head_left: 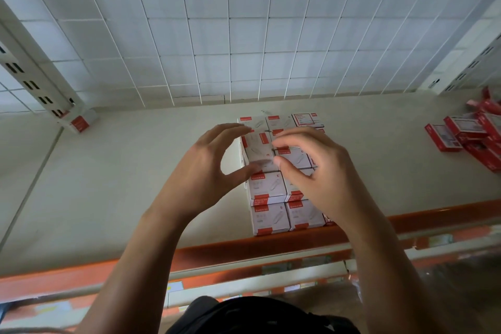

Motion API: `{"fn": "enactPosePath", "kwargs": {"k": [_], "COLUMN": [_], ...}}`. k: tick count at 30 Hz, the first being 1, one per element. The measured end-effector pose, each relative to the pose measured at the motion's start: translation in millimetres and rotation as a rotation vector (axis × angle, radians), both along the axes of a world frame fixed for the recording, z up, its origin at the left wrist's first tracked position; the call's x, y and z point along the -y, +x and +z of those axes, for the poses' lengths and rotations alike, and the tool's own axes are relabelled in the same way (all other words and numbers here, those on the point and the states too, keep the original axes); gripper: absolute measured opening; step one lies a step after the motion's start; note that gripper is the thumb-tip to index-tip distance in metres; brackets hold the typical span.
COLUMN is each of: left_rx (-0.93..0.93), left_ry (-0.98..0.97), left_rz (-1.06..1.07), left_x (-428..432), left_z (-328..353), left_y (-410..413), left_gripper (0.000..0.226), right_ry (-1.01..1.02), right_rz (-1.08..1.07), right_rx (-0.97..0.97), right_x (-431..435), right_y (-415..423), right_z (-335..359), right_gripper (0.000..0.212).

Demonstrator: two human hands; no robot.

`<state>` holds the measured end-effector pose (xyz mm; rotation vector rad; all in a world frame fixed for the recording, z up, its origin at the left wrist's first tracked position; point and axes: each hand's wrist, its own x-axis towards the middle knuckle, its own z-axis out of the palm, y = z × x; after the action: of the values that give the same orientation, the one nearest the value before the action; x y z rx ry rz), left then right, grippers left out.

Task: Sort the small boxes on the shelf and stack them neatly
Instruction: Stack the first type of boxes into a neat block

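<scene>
Reaching over the shelf point(113, 187), I have both hands above the stack point(271, 192) of small white boxes with red labels, which sits in the middle of the frame, running from the orange front lip point(244, 249) back toward the wire grid point(244, 35). The boxes lie in tidy rows, two across at the near end, their tops level.

My left hand point(202, 171) curves in a wide C at the stack's left edge: fingers arched over the far side of one box point(259, 153), thumb coming in from the near side. The thumb tip is blurred, so I cannot tell whether it presses the carton or hangs just off it. That box lies on the top layer, turned a little askew from its neighbours.

My right hand point(311, 171) is just beside it, fingers bent and loosely spread over the boxes on the right of the stack, thumb pointing left toward the askew box. It grasps nothing that I can see; whether the fingertips touch the tops below is hidden by the hand itself.

At the right edge of the frame lies a loose heap of red boxes point(471, 135), well apart from the stack. One more white box point(81, 122) sits in the upper left, against the foot of the slotted upright point(32, 68).
</scene>
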<state>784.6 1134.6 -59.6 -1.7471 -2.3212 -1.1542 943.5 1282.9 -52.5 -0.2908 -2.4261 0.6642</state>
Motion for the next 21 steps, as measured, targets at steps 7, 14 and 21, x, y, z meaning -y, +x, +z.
{"fn": "enactPosePath", "kwargs": {"k": [7, 14, 21], "left_rx": [-0.015, -0.089, -0.099], "left_ry": [0.036, 0.107, 0.173], "left_rz": [-0.031, -0.004, 0.01], "left_x": [-1.8, 6.5, 13.2], "left_z": [-0.1, 12.0, 19.9], "left_y": [-1.3, 4.7, 19.2], "left_gripper": [0.06, 0.057, 0.061], "right_ry": [-0.029, -0.15, -0.462], "right_rz": [-0.015, -0.024, -0.021], "right_rx": [0.018, -0.02, -0.103], "right_x": [5.5, 23.0, 39.1], "right_y": [-1.9, -6.0, -5.6], "right_z": [0.2, 2.8, 11.8], "right_gripper": [0.03, 0.025, 0.026]}}
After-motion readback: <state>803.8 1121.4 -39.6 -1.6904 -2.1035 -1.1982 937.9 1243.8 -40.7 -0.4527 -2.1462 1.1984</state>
